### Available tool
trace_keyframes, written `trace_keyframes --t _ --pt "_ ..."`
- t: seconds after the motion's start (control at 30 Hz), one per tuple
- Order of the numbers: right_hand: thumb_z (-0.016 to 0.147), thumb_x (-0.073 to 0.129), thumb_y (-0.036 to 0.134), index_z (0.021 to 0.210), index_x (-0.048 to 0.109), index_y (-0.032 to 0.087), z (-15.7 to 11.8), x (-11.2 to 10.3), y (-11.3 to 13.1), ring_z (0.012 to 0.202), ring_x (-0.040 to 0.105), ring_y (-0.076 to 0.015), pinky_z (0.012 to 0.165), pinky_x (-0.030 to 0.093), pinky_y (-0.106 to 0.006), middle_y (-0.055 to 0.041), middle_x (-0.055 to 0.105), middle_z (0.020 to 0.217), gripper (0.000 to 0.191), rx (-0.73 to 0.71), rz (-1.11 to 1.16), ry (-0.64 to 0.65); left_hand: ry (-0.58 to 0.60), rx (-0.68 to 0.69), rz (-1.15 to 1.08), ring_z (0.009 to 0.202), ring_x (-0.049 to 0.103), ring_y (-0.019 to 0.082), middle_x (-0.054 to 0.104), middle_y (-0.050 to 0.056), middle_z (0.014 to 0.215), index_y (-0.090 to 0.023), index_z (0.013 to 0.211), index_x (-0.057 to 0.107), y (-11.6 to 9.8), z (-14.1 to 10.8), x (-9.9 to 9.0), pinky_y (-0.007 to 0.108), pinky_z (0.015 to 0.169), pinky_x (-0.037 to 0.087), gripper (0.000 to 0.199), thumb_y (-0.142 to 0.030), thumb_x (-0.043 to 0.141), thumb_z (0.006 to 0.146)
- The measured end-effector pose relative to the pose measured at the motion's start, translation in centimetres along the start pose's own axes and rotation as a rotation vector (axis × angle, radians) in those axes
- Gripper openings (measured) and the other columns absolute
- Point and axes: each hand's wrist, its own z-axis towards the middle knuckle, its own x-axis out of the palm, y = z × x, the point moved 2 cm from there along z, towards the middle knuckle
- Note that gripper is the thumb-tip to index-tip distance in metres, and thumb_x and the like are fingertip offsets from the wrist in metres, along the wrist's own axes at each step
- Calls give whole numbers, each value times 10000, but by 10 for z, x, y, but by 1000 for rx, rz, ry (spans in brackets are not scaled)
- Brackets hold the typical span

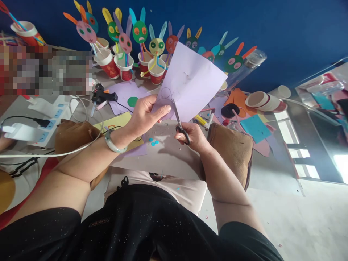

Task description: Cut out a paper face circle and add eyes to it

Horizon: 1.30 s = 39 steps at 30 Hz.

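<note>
My left hand point(149, 112) pinches the lower left part of a light purple paper sheet point(194, 79), thumb on top. Circles are drawn on the sheet in thin line, close to my thumb. In my right hand point(194, 136) is a pair of scissors point(178, 117) with black handles, fingers closed round the loops. The blades point up at the paper's lower edge, beside a drawn circle. Whether the blades are apart, I cannot make out. Small blue paper bits point(153, 142) lie on the table below my hands.
Behind the sheet stand several red paper cups point(157, 74) with paper rabbit heads on straws. A black glue gun point(103, 95) and a white power strip point(50, 123) are at left. Brown cushions point(231, 152) flank my forearms. Stacked cups point(257, 99) and coloured paper point(255, 128) lie at right.
</note>
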Motion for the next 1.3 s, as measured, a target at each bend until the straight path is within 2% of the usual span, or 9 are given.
trace_keyframes --t 0.2,0.67,1.0,1.3 --pt "582 829 923 594 499 213 3 -1 -1 494 444 -99 530 312 -266 21 564 483 783 3 -38 -18 20 2 39 474 489 69 563 -41 534 -209 664 550 -2 0 -2 206 439 411 448 -493 795 908" --pt "591 833 914 606 535 207 2 -2 -1 474 430 -95 500 299 -271 27 549 476 767 14 -50 -8 61 15 105 485 439 76 503 -49 529 -218 619 486 -6 -1 -1 234 460 361 388 -349 728 893" --pt "597 844 900 597 534 203 1 -4 -1 469 422 -89 496 294 -270 25 544 469 763 8 -45 -2 50 19 145 495 456 89 497 -51 528 -227 618 484 -3 -1 -2 255 468 374 380 -342 721 891" --pt "605 840 898 590 523 209 0 -5 1 483 412 -93 508 290 -277 34 526 471 759 30 -42 15 52 -15 148 523 454 89 497 -43 537 -222 596 487 -11 -1 -2 258 488 368 330 -294 688 848"
